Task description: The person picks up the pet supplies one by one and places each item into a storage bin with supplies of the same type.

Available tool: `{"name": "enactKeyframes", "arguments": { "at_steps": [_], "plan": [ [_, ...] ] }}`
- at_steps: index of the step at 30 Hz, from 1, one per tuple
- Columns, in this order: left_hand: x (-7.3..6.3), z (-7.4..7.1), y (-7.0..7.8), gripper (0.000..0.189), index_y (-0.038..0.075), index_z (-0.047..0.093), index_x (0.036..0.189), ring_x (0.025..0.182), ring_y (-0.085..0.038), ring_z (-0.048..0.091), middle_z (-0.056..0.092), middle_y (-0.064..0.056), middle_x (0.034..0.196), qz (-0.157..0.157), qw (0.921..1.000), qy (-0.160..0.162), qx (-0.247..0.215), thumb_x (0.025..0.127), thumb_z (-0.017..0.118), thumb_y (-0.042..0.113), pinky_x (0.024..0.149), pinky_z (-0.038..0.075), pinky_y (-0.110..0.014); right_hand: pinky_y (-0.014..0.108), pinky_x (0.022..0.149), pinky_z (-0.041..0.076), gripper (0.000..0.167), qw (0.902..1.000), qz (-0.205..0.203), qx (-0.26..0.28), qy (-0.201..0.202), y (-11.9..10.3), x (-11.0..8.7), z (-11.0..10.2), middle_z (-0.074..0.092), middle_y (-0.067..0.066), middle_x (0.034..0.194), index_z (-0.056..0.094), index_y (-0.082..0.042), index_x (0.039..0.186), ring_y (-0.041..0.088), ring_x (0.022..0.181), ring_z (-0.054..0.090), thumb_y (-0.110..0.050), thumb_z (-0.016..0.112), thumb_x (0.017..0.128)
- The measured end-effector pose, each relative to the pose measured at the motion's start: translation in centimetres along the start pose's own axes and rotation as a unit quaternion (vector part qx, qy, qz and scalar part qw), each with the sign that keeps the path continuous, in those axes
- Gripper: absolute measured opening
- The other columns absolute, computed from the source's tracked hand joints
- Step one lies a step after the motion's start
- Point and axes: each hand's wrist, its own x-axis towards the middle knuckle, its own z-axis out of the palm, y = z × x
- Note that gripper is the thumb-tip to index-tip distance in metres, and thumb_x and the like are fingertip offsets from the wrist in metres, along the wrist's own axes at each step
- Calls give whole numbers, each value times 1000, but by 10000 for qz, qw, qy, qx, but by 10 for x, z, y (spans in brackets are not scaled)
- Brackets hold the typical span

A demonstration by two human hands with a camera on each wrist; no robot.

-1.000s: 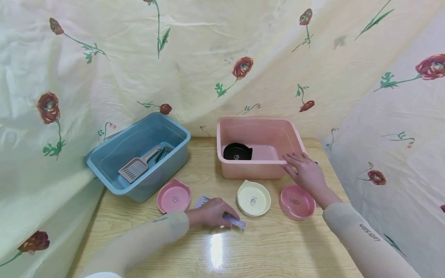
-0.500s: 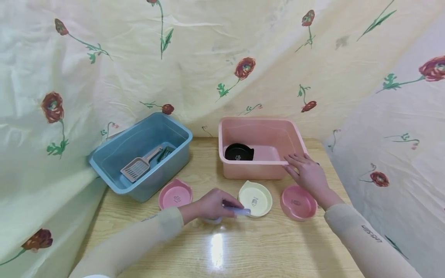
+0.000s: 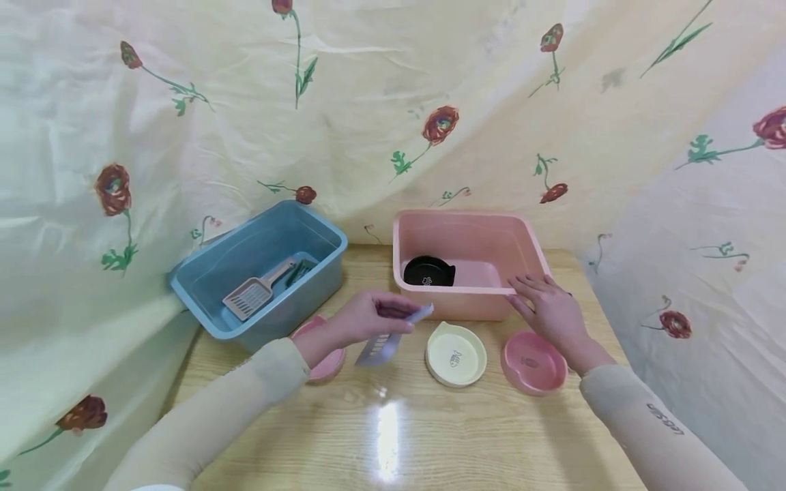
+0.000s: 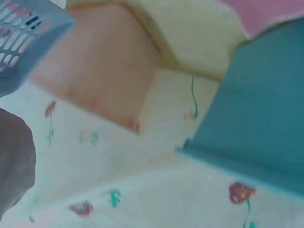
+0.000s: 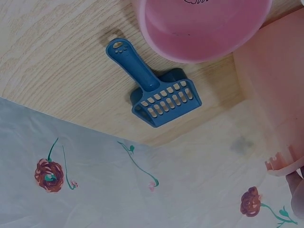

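My left hand (image 3: 374, 318) grips a pale lilac litter scoop (image 3: 388, 352) by its handle, above the table. The slotted head hangs down toward the left pink cat-shaped dish (image 3: 328, 367), which my forearm partly covers. In the left wrist view, part of that slotted head shows at the upper left corner. My right hand (image 3: 548, 310) rests on the front rim of the pink litter box (image 3: 451, 307), near its right corner, fingers over the edge. A black dish (image 3: 428, 271) sits inside this box. Beneath the right wrist, a blue slotted scoop (image 5: 135, 67) lies on the table.
A blue litter box (image 3: 301, 293) stands at the back left with a beige scoop (image 3: 250, 296) and a dark green scoop (image 3: 302, 271) inside. A cream dish (image 3: 456, 356) and another pink dish (image 3: 533, 363) stand before the pink box. Flowered cloth (image 3: 362, 136) hangs behind.
My left hand has lifted the lilac scoop off the table and raised it toward the boxes. My right hand stays on the pink box's rim. The head view has shifted slightly.
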Motion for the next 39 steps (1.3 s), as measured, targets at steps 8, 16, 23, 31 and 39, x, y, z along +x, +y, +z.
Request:
{"name": "enactKeyframes", "arguments": {
  "at_steps": [8,16,23,31,39],
  "plan": [
    [4,-35,37,41,3,74,132,113,-20,75,78,-12,125,221,9952,809,-502,92,83,4,99,61,-34,65,115,43,47,9999,-53,-24,82,3,-1,3,71,24,133,72,0,134,47,127,65,-23,81,94],
    [4,-73,68,38,-7,71,131,105,-15,77,81,-7,114,914,9818,1437,-840,94,75,-9,94,60,-27,64,116,42,47,10000,-60,-53,34,5,-5,4,70,25,134,72,0,134,49,127,64,-24,80,95],
    [1,-113,85,37,14,81,123,105,-13,76,82,3,106,1233,9692,1830,-1093,97,71,-10,95,60,-27,64,116,42,46,10000,24,-55,-50,5,-6,2,69,26,134,72,-1,134,50,128,63,-24,80,95],
    [-14,-158,91,31,16,80,125,108,-14,77,81,1,112,1015,9533,2509,-1339,98,75,1,102,58,-27,67,113,44,46,10000,0,-40,-9,1,-5,-2,71,25,132,72,0,133,49,126,65,-22,81,94],
    [-32,-191,81,40,16,76,135,113,-16,76,80,2,115,616,9381,3115,-1382,95,82,16,107,56,-32,67,113,44,45,10000,-35,-3,22,-1,0,-2,71,25,132,72,0,133,49,125,66,-22,81,94]
  ]
}}
